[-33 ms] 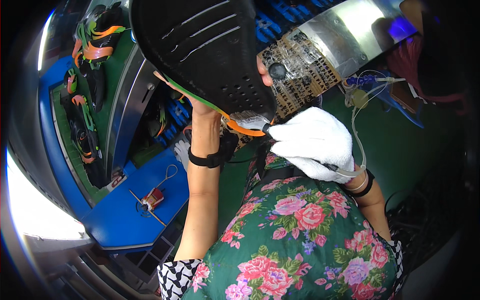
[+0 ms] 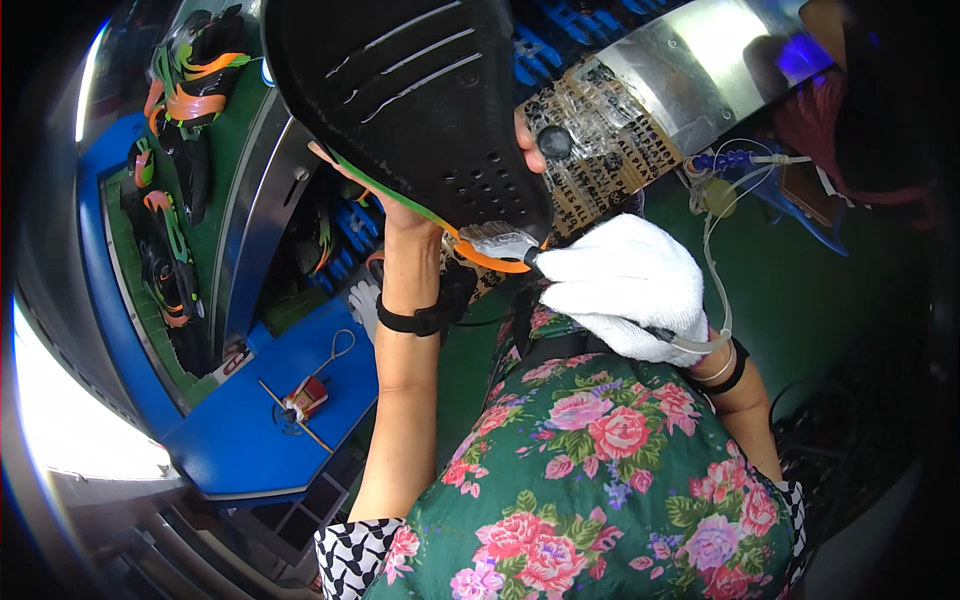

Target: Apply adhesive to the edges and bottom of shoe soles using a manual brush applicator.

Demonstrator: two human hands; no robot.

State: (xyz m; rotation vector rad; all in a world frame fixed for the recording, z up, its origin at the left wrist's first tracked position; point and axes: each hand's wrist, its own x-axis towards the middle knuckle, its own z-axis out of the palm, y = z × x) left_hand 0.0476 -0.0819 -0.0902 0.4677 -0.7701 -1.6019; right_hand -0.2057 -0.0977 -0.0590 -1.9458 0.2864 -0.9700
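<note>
A black shoe (image 2: 420, 110) with a green and orange edge is raised close in front of me, its underside showing. That underside carries several pale lines and a cluster of small holes. My bare left hand (image 2: 405, 212) grips it from beneath, fingers showing on both sides. In its white glove, my right hand (image 2: 625, 285) is closed round a brush (image 2: 500, 241) whose pale bristles touch the shoe's lower end, by the orange rim. A clear tube (image 2: 716, 280) emerges from the glove near the wrist. Most of the brush handle is hidden by the glove.
To the left, a green conveyor belt (image 2: 150, 285) carries several black, orange and green shoe parts (image 2: 195, 85). A blue table (image 2: 235, 440) holds a small red container (image 2: 308, 396) with sticks. Taped cardboard (image 2: 625, 130) and a metal plate (image 2: 710, 50) lie beyond the shoe.
</note>
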